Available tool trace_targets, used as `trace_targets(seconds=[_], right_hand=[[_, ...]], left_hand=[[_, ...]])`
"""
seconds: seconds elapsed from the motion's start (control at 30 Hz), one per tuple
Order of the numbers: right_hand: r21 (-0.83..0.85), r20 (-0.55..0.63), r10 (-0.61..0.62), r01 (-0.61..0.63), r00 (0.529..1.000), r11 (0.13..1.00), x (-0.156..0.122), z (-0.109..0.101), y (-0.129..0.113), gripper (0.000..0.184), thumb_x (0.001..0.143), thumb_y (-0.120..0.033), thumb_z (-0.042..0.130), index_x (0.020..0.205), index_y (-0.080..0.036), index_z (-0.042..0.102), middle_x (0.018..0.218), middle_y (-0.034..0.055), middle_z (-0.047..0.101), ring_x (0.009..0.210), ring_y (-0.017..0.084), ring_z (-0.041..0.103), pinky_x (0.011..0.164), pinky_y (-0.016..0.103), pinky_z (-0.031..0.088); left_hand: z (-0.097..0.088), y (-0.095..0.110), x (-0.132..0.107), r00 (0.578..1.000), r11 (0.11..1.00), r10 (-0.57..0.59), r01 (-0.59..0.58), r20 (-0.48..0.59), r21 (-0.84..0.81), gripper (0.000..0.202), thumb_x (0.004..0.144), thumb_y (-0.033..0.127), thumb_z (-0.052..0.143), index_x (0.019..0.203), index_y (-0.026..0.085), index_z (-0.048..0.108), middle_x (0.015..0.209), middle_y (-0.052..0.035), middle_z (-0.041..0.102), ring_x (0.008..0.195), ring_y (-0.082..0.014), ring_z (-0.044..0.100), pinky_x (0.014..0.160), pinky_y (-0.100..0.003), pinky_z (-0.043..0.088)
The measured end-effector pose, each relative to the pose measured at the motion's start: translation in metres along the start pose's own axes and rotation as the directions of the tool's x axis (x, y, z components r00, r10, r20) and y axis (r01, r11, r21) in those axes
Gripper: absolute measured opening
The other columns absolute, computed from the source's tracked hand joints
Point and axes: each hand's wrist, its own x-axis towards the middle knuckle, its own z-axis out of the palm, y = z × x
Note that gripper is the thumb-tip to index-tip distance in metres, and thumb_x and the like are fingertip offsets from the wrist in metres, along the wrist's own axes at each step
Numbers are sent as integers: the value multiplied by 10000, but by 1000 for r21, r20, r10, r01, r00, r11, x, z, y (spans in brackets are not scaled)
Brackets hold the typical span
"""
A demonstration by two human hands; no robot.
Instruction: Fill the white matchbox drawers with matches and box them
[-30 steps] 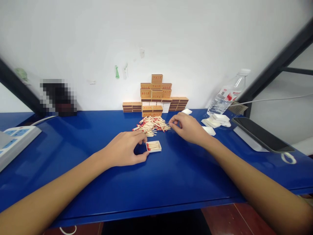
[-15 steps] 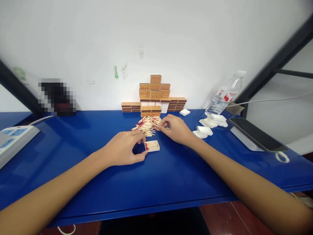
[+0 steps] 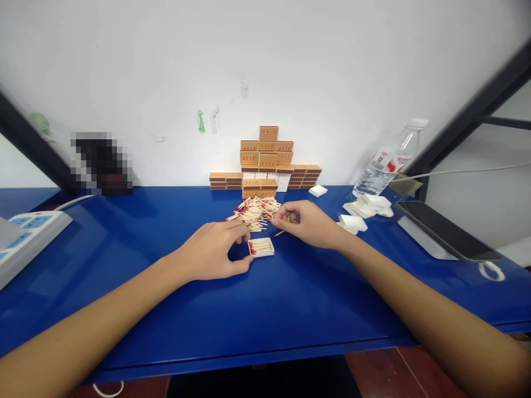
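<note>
A small white matchbox tray [image 3: 271, 253] lies on the blue table, partly filled with red-headed matches [image 3: 260, 246] laid side by side. My left hand [image 3: 218, 250] grips the tray's left end, thumb at the near corner and fingers at the far one. Just beyond the tray is a loose heap of matches [image 3: 255, 211]. At the heap's right edge, my right hand [image 3: 309, 224] is closed in a pinch, and a match [image 3: 279, 234] sticks out below its fingertips, red head toward the tray. Whether more matches are in that hand is hidden.
Stacked orange-brown matchboxes [image 3: 267, 160] stand against the wall behind the heap. White empty trays [image 3: 367, 205] lie at the right, near a plastic water bottle [image 3: 388, 160] and a phone [image 3: 448, 229] on a stand. A power strip [image 3: 35, 237] sits far left.
My right hand has drawn back slightly from the heap, toward me, and a match now shows under its fingertips. My left hand still holds the tray. The view has shifted slightly.
</note>
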Motion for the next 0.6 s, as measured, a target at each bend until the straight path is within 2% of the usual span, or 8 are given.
trace_targets(seconds=[0.17, 0.27, 0.4, 0.6], right_hand=[[-40, -18, -59, 58, 998, 997, -5, -3, -4, 271, 945, -441, 672, 843, -191, 695, 679, -13, 581, 578, 123, 440, 546, 277, 332], [-92, 35, -173, 175, 984, 980, -11, -5, -15, 210, 972, -366, 659, 854, -196, 688, 762, -1, 614, 642, 128, 489, 603, 277, 372], [-217, 103, -320, 335, 942, 917, -18, -3, -29, 129, 986, -230, 650, 863, -195, 670, 828, 9, 617, 759, 146, 535, 684, 277, 393], [-262, 178, -316, 355, 932, 898, -21, 4, -27, 83, 996, -199, 639, 928, -194, 685, 939, 41, 614, 805, 162, 557, 708, 289, 411]], left_hand=[[0, 1, 0, 1000, 1000, 1, -1, -3, 3, 225, 877, 398, 666, 981, 198, 654, 943, -23, 705, 728, -177, 624, 644, -317, 434], [0, 0, 0, 1000, 1000, 0, 0, -4, 14, 221, 880, 396, 665, 979, 199, 653, 941, -23, 706, 730, -179, 628, 643, -316, 433], [1, 0, -1, 1000, 1000, 6, -6, -10, 5, 229, 886, 404, 665, 991, 200, 658, 920, -18, 699, 733, -179, 627, 643, -312, 436], [0, 1, 0, 1000, 1000, -11, 11, 3, -4, 232, 880, 393, 674, 1007, 199, 658, 940, -18, 704, 714, -169, 616, 631, -307, 426]])
